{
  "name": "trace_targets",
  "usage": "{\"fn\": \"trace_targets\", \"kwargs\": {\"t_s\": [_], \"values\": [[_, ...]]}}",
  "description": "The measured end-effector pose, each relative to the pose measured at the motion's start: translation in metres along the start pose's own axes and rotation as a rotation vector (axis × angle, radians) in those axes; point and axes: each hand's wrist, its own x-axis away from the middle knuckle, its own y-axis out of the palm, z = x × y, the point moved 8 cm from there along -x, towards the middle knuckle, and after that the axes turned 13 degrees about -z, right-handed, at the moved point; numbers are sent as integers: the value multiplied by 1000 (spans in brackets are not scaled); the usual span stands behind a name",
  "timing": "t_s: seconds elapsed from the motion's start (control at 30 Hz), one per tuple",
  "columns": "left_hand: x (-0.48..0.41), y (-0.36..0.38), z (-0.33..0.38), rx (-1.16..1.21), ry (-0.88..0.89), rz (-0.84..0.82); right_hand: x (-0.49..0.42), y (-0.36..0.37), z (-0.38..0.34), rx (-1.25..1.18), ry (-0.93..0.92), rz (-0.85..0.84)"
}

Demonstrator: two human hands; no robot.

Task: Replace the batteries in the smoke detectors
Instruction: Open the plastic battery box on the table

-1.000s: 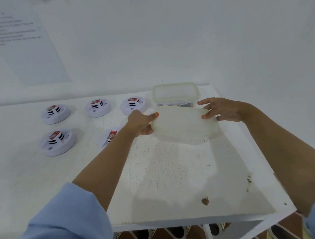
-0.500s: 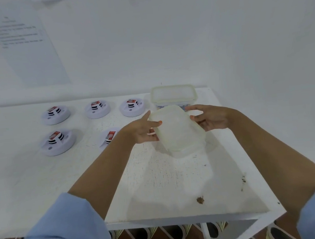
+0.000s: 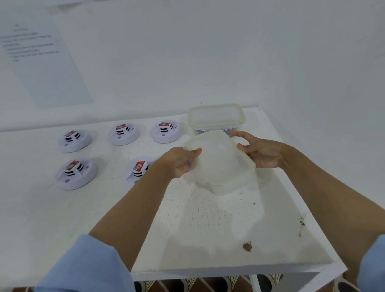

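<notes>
I hold a translucent plastic container (image 3: 222, 164) with its lid on, tilted just above the white table (image 3: 209, 227). My left hand (image 3: 180, 162) grips its left edge and my right hand (image 3: 262, 154) grips its right edge. Several white smoke detectors lie on their backs with red-labelled batteries showing: three in a back row (image 3: 74, 140) (image 3: 123, 134) (image 3: 165, 131) and two nearer (image 3: 75, 173) (image 3: 139, 169), the last partly hidden by my left forearm. A second lidded container (image 3: 217, 118) stands behind the one I hold, with small items inside.
A printed sheet (image 3: 39, 57) hangs on the white wall at the left. The table's right edge and front edge are close to my arms. Patterned floor shows below the table front.
The container has been turned from lying broadside to a diagonal, tilted pose and drawn slightly nearer. Both hands kept their hold and shifted along its edges.
</notes>
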Motion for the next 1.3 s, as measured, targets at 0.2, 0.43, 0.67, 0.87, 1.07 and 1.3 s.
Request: {"fn": "trace_targets", "kwargs": {"t_s": [0.2,0.43,0.67,0.87,1.07,1.3], "values": [[10,9,6,-20,31,-20,3,-3,-23,103,-8,82],[14,1,12,-209,35,18,0,-2,-74,788,-192,598],[11,-7,29,-238,100,88,43,-4,-30,488,357,281],[4,-12,34,-233,52,40,43,-18,-22,314,214,302],[2,-5,30,-177,-19,-16,31,-48,-33,263,70,489],[1,-8,34,-132,7,42,21,-55,-39,235,-49,507]]}}
